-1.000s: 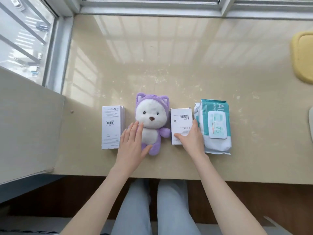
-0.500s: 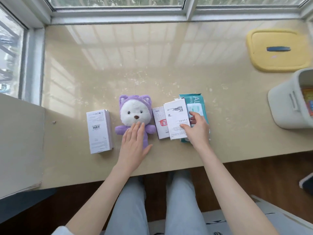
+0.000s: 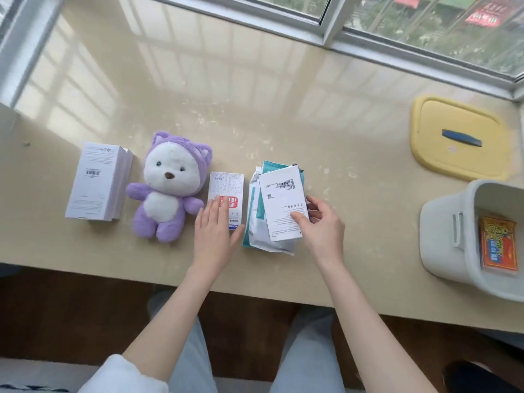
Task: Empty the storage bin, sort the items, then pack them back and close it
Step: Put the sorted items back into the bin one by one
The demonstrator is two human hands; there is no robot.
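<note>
right hand (image 3: 323,226) pinching white box (image 3: 282,204), lying over wipes pack (image 3: 262,222) right of plush bear (image 3: 170,185) | left hand (image 3: 214,236) lying flat, fingers spread, on small printed box (image 3: 226,198) just right of bear, gripping nothing | storage bin (image 3: 450,236) sitting far right of bear, lid (image 3: 456,137) lying off, beyond it

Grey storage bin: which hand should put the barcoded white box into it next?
Right. The right hand already has a grip on the barcoded white box and is nearer the grey storage bin; the left hand lies flat on the red-labelled box.
</note>
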